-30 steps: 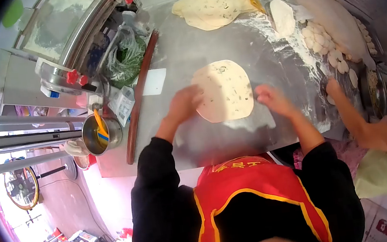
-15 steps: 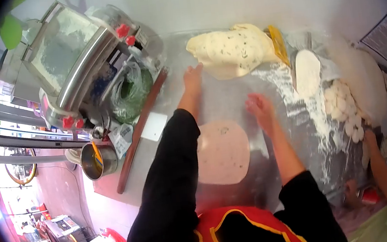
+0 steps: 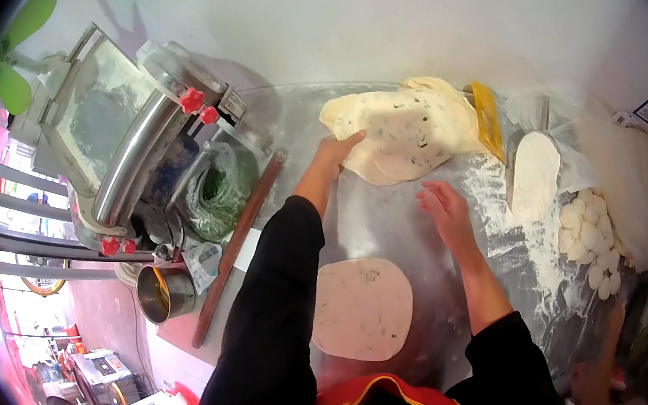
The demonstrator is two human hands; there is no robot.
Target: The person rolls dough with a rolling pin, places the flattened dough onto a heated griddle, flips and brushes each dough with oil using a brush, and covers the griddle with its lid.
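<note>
My left hand (image 3: pixel 338 157) is closed on the left edge of the large folded dough sheet (image 3: pixel 404 132), which is flecked with green and lies at the back of the metal table. To the right, below that dough, my right hand (image 3: pixel 446 208) hovers with its fingers apart and nothing in it. A flat rounded dough piece (image 3: pixel 362 311) lies near the front of the table, below both hands and touched by neither.
At left are a dough roller machine (image 3: pixel 135 149), a bag of greens (image 3: pixel 218 195), a long wooden rod (image 3: pixel 237 250) and a metal pot (image 3: pixel 164 293). At right stand a flour scoop (image 3: pixel 535 176), small dough pieces (image 3: pixel 586 228) and a co-worker's arm (image 3: pixel 608 354).
My left hand has moved from the flat dough piece to the folded dough and closed on its edge. My right hand has moved up toward it. The view has tilted toward the wall.
</note>
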